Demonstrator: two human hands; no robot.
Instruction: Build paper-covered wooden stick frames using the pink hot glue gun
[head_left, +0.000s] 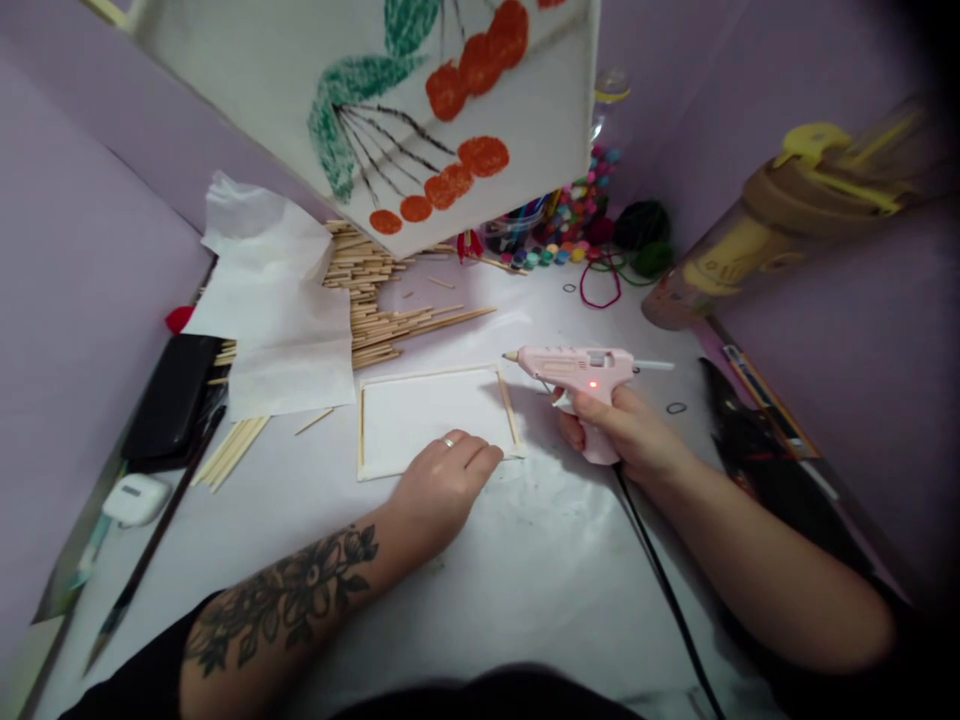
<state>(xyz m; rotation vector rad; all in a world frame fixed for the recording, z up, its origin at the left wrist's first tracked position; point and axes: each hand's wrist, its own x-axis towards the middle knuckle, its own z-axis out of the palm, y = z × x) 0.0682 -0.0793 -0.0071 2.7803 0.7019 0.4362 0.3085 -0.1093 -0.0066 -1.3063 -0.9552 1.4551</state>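
Observation:
A pink hot glue gun [574, 367] is in my right hand [626, 425], with fingers wrapped round its handle. Its red light is lit, its nozzle points left, and a glue stick juts from the back. Below the nozzle lies a white rectangular panel [435, 410] edged with thin wooden sticks [508, 410]. My left hand [450, 480] rests over the panel's front edge near the right corner. Its fingers are bent and closed together; the tips and whatever they hold are hidden.
Many wooden sticks [367, 300] lie behind the panel, partly under crumpled white paper [281, 330]. A cherry-painted canvas [450, 130] hangs over the back. A tumbler [727, 250] stands right. At left are a black case [169, 400], earbud case [136, 498] and paintbrush [154, 545]. The gun's cord [664, 580] runs forward.

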